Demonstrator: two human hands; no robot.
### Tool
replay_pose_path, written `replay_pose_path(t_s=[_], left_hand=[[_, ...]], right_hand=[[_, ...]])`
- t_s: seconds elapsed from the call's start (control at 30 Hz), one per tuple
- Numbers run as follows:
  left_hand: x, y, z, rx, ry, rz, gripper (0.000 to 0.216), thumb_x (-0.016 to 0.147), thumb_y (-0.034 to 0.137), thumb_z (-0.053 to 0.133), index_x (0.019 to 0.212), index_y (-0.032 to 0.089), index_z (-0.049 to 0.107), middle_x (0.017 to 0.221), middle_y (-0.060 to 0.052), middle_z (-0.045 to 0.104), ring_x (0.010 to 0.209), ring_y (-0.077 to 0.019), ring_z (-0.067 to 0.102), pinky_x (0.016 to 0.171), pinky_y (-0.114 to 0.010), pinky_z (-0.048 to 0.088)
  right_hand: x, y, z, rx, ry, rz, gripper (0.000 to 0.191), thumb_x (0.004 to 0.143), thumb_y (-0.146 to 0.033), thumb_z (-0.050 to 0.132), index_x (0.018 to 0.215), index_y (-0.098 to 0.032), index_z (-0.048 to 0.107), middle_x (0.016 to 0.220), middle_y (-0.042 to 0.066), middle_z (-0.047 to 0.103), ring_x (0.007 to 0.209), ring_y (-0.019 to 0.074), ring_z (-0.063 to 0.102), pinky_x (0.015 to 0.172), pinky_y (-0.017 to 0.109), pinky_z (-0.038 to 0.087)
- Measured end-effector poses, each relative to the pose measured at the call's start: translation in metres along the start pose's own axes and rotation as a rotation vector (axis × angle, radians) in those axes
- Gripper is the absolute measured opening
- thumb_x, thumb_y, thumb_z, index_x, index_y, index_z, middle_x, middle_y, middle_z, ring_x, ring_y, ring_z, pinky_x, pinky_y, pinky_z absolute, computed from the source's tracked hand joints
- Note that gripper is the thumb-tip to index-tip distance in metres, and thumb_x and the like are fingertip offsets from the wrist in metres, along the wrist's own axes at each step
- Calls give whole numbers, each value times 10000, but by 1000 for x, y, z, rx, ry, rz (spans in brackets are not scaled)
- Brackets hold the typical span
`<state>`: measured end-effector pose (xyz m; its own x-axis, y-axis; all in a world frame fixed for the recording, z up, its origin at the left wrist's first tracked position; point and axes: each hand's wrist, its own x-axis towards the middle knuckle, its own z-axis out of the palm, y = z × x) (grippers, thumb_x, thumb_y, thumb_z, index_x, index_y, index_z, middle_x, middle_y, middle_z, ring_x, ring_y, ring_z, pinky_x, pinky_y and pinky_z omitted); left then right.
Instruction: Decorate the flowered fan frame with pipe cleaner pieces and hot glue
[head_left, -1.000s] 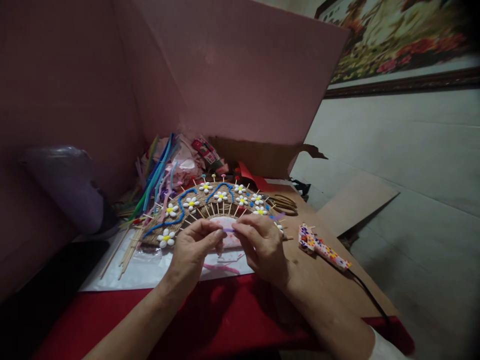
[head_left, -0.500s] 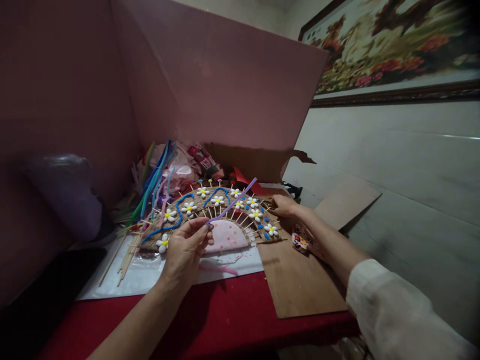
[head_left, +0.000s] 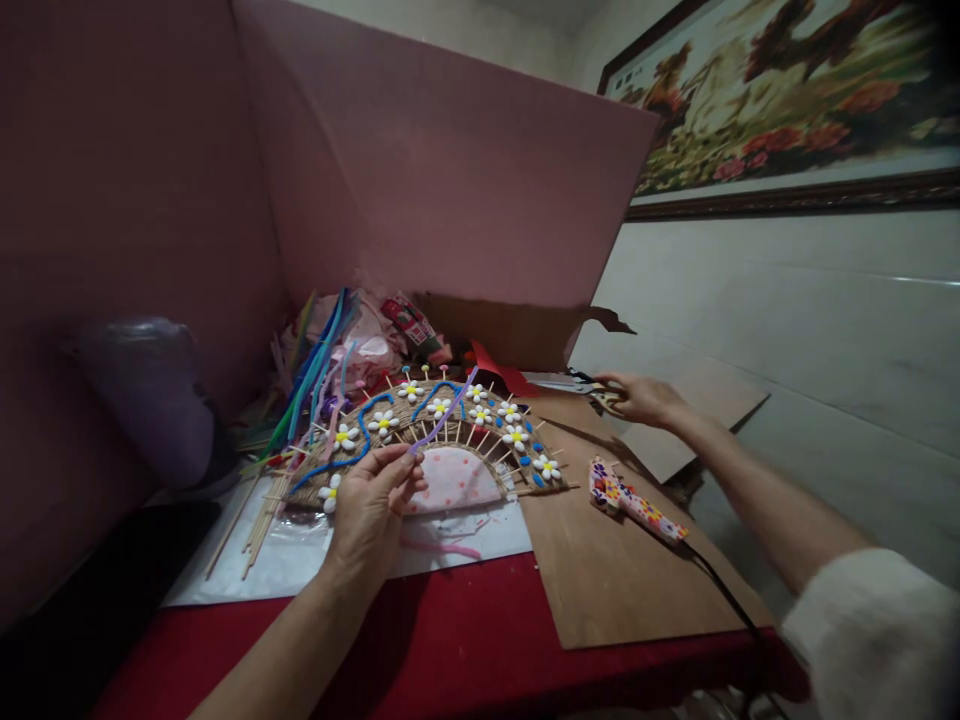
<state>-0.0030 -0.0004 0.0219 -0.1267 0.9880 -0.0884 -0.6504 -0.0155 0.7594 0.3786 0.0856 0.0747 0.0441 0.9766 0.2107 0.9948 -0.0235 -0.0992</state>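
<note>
My left hand (head_left: 379, 500) pinches the lower end of a purple pipe cleaner (head_left: 448, 412), which slants up to the right. Behind it stands a twine-wrapped arch (head_left: 349, 415) with white and yellow flowers, blue wavy strips, blue dots and short sticks around its edges. A pale pink dotted half-round panel (head_left: 457, 478) fills the space under the arch. My right hand (head_left: 649, 400) is closed on the handles of a pair of scissors (head_left: 581, 383), whose blades point left, to the right of the arch. Below lies a flower-patterned glue gun (head_left: 634, 505) with a black cord.
Colourful pipe cleaners (head_left: 311, 365) and pink crumpled material are heaped at the back left. Wooden sticks (head_left: 262, 525) lie on a white sheet (head_left: 202, 585). Brown cardboard (head_left: 592, 590) covers the right of the red-covered table (head_left: 450, 640). A tall pink board (head_left: 450, 170) rises behind.
My right hand has moved right from beside the arch, and the scissors now show in it. The glue gun has come into fuller view. My left hand keeps the purple pipe cleaner.
</note>
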Motion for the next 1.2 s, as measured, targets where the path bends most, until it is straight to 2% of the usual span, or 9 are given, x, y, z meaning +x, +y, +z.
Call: replay_pose_path(t_s=[0.1,0.17,0.27,0.43,0.53,0.67,0.8,1.0,1.2], left_hand=[[-2,1,1,-7,-2,1,223,559,70,743,733,94,606,625,-27,659,495,-86,601,473,-162,513],[-3,1,1,-17,-22,4,238,549,88,759,733,93,608,633,-31,664,507,-92,606,485,-169,515],[-5,0,2,-17,-71,-14,265,530,119,786,729,95,613,650,-38,672,524,-101,615,500,-183,515],[-9,0,4,7,-142,-4,281,528,152,801,735,96,619,670,-47,682,543,-107,620,534,-205,515],[-11,-1,5,28,-170,16,265,534,156,797,720,99,617,634,-33,671,525,-112,616,531,-219,516],[-14,-4,5,66,-221,35,232,561,159,782,719,104,622,616,-17,660,533,-119,622,543,-237,528],[-16,-5,5,93,-251,25,203,568,167,779,665,115,608,580,-9,651,523,-121,615,518,-240,529],[-17,-6,4,123,-289,-12,183,577,177,771,633,123,605,538,-6,637,487,-125,599,483,-245,516],[-18,-7,4,176,-357,5,155,623,192,748,634,121,610,570,-23,657,477,-117,581,490,-245,497]], right_hand=[[-28,21,-18,88,8,37,444,756,-358,579,1152,-184,481,834,70,660,746,210,610,604,276,426],[-51,17,-22,368,-26,-2,504,734,-417,587,1147,-170,440,754,54,622,649,188,576,549,272,415],[-88,-20,-23,595,-159,-140,501,727,-403,592,1143,-196,405,765,20,567,651,171,545,589,289,442],[-134,-109,-14,551,-271,-307,407,712,-379,658,1052,-218,501,873,28,595,721,176,545,638,290,441],[-140,-138,-1,542,-273,-367,363,706,-387,676,981,-199,533,858,27,601,758,190,545,646,289,438],[-136,-151,11,610,-299,-393,384,728,-384,665,1018,-182,513,840,25,603,734,181,540,636,283,435],[-137,-163,10,673,-344,-410,400,703,-408,689,986,-180,523,785,2,599,684,161,520,614,265,428],[-141,-172,14,730,-302,-424,401,711,-359,695,1043,-200,538,791,-4,627,687,161,556,621,250,437],[-145,-175,11,821,-395,-384,383,736,-285,648,1090,-185,540,740,-14,625,644,146,554,624,236,429]])
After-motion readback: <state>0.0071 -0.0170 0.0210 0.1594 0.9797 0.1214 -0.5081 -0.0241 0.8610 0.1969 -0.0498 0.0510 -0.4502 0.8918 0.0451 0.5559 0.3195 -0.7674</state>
